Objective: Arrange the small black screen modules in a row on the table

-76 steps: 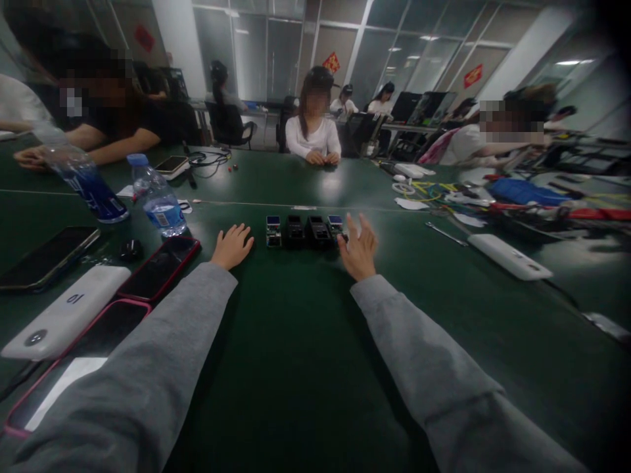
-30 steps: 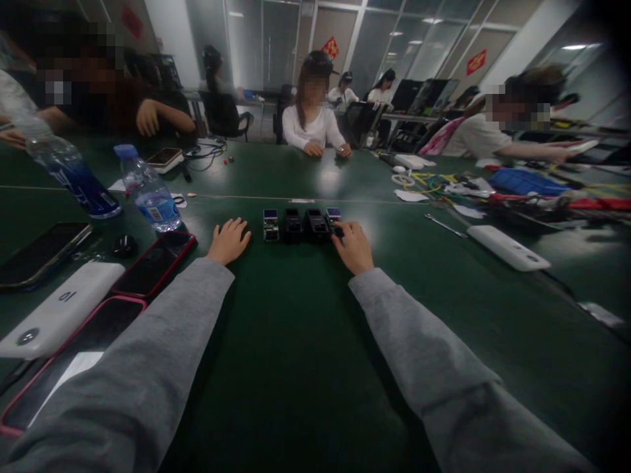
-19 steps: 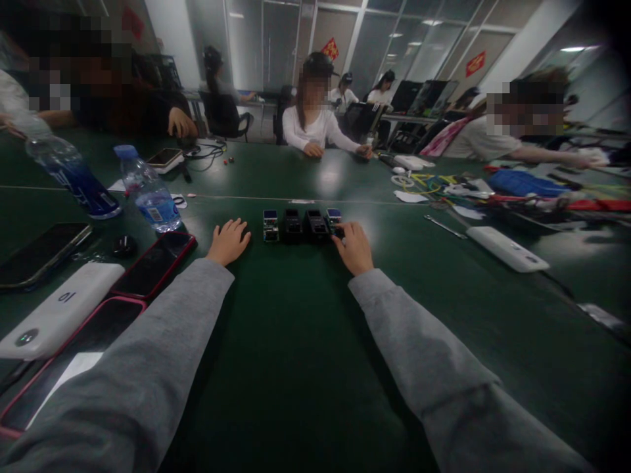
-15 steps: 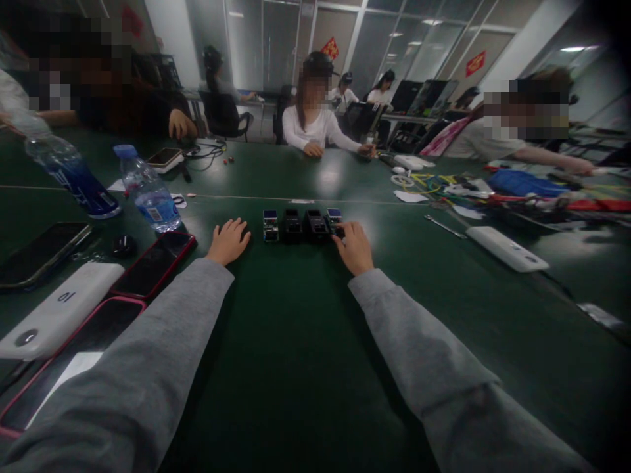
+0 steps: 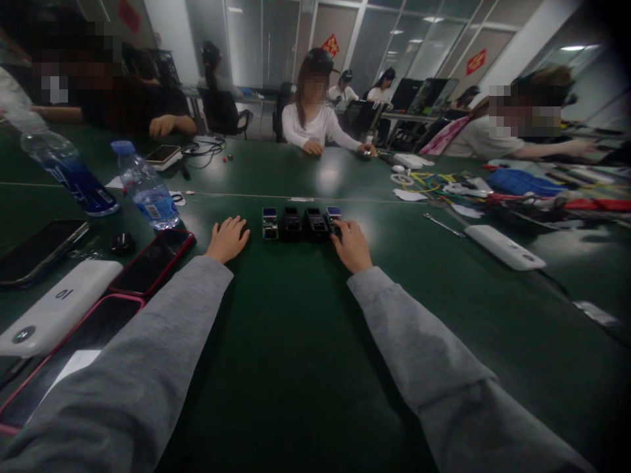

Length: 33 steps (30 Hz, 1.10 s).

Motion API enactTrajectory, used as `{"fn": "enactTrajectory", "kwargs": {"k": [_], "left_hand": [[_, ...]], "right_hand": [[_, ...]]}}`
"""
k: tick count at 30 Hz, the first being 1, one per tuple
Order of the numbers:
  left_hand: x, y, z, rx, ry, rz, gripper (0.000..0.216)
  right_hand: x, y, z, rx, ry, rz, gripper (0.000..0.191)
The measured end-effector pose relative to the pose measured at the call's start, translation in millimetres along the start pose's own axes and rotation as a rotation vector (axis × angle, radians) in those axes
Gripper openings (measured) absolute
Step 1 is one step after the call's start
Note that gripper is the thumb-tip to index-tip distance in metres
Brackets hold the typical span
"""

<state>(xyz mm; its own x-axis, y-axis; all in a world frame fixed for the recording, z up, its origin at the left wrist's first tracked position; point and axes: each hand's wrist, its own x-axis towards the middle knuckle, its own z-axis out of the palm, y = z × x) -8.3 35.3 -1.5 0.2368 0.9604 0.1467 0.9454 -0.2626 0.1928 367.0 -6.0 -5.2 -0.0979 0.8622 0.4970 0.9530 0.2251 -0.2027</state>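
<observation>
Four small devices stand side by side on the green table. At the row's left end is a circuit board with a small screen; two black device housings fill the middle. A similar circuit board ends the row at the right, its lower part hidden by my right hand. The fingers of that hand are bent and closed at the board's near edge. My left hand lies flat on the table, fingers spread, left of the row and apart from it, holding nothing.
Two plastic bottles, several phones and a white power bank lie to the left. On the right are a wrench, another white power bank and tangled cables. A person in white sits opposite.
My hands and the row of devices keep their places, with only a slight shift of the whole view. At the left, a co-worker's hand has lowered toward the table.
</observation>
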Motion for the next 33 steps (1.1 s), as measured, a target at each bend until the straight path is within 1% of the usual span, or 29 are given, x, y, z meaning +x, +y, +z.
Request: {"fn": "enactTrajectory", "kwargs": {"k": [4,9,13,18,22,27,31,33], "left_hand": [[-1.0,1.7,-2.7,0.005,-0.017,-0.004,0.058],[-1.1,1.9,-2.3,0.01,-0.011,0.0,0.057],[-0.8,2.3,-1.1,0.02,-0.002,-0.004,0.056],[0.3,0.6,0.9,0.009,-0.002,0.0,0.057],[0.6,-0.6,2.1,0.008,0.006,0.004,0.057],[2.5,-3.5,4.9,0.004,0.006,0.008,0.058],[3.2,-4.5,5.5,0.009,0.006,0.01,0.058],[2.4,-3.6,4.1,0.011,-0.001,0.009,0.058]], "right_hand": [[-0.5,-0.2,-0.2,0.001,0.018,-0.001,0.041],[-2.0,-4.4,-4.5,0.022,0.082,0.0,0.049],[-3.2,-12.2,-11.6,0.026,0.108,-0.044,0.05],[-3.6,-19.3,-17.3,0.02,0.052,-0.142,0.053],[-3.8,-19.8,-17.5,0.026,0.052,-0.161,0.052],[-4.2,-20.7,-18.0,0.025,0.051,-0.14,0.051],[-2.1,-15.4,-14.2,0.026,0.128,-0.024,0.046],[-0.8,-10.3,-10.6,0.051,0.133,0.039,0.041]]}}
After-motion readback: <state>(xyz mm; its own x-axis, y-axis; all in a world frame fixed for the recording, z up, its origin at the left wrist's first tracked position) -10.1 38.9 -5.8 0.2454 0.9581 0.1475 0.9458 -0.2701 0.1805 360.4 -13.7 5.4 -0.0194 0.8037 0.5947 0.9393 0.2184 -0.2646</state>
